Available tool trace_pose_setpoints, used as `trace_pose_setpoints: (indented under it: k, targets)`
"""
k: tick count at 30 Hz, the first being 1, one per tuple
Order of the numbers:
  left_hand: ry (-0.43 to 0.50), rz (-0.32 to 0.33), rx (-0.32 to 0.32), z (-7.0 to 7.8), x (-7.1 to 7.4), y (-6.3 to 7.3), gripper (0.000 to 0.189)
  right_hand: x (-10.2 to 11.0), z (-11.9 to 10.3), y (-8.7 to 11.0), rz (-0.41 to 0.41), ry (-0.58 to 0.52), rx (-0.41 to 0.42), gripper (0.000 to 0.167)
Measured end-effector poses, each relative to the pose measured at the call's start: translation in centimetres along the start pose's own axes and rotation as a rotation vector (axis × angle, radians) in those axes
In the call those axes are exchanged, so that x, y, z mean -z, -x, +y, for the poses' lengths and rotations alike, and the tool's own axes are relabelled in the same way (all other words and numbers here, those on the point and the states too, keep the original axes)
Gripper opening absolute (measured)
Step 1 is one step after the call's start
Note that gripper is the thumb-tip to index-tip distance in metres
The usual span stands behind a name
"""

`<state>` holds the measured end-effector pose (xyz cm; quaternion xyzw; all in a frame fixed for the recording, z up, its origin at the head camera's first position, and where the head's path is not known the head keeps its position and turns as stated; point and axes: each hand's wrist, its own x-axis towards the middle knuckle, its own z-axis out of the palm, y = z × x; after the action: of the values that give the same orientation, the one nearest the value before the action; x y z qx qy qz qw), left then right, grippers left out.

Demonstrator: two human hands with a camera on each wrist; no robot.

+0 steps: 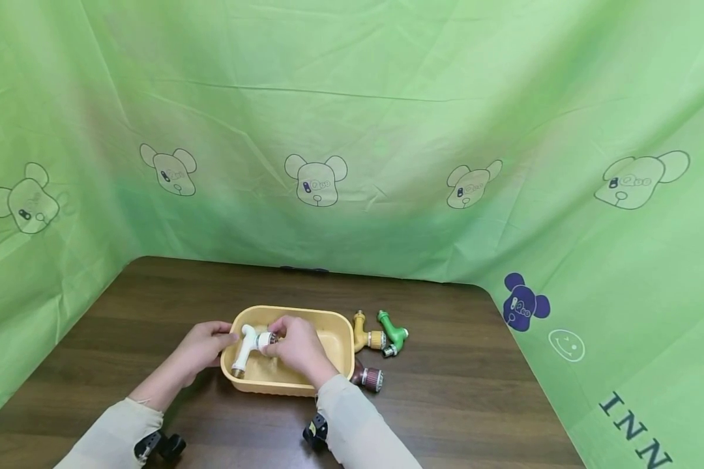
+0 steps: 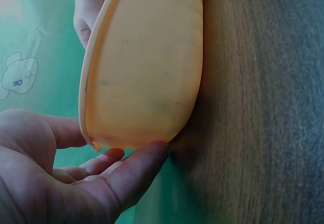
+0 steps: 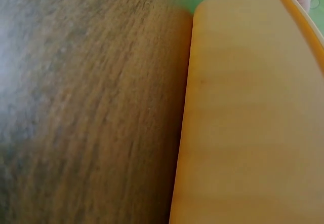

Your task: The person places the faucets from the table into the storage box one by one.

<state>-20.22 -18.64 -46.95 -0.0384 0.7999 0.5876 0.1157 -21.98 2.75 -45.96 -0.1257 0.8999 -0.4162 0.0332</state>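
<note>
A white toy faucet (image 1: 248, 348) lies inside the yellow plastic tub (image 1: 270, 389), tilted, with its brownish metal end toward the near left corner. My right hand (image 1: 301, 345) reaches over the tub's near rim and pinches the faucet's round knob end between thumb and fingers. At the tub's left end, my left hand (image 1: 202, 348) holds the rim, its thumb at the top edge. In the left wrist view, the fingers of the left hand (image 2: 76, 168) press on the outer wall. Only the tub's outer side (image 3: 253, 107) shows in the right wrist view, with the faucet hidden.
Right of the tub lie a yellow faucet (image 1: 360, 332), a green faucet (image 1: 394, 331) and a dark maroon faucet (image 1: 371, 379), partly hidden by the tub. They lie on a brown wooden table (image 1: 457, 391). A green printed curtain (image 1: 387, 130) rises around its back and sides.
</note>
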Motion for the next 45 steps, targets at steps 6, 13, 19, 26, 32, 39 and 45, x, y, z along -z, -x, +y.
trace_pose_setpoints:
  k: [6,13,19,26,32,39,45]
  targets:
    - [0.000,-0.009,0.010,-0.04,0.07,-0.03,0.051,-0.18,0.02,0.02,-0.006,0.029,-0.011,0.034]
    - [-0.011,-0.018,0.012,0.07,0.14,0.00,0.051,-0.29,0.08,-0.03,-0.008,0.036,-0.017,0.034]
    - [-0.024,-0.018,0.019,0.18,0.19,0.10,0.052,-0.32,-0.06,-0.02,-0.008,0.048,-0.025,0.036]
    - [-0.017,-0.023,0.017,0.21,0.18,0.10,0.052,-0.45,-0.15,-0.02,-0.002,0.073,-0.021,0.034]
    - [-0.015,-0.028,0.026,0.19,0.19,0.05,0.053,-0.59,-0.05,-0.02,0.002,0.084,-0.030,0.033]
    - [-0.014,-0.029,0.031,0.07,0.26,0.02,0.054,-0.70,0.09,-0.05,0.004,0.119,-0.025,0.029]
    - [0.002,-0.029,0.029,-0.15,0.27,0.03,0.054,-0.62,0.08,-0.04,-0.002,0.151,-0.003,0.026]
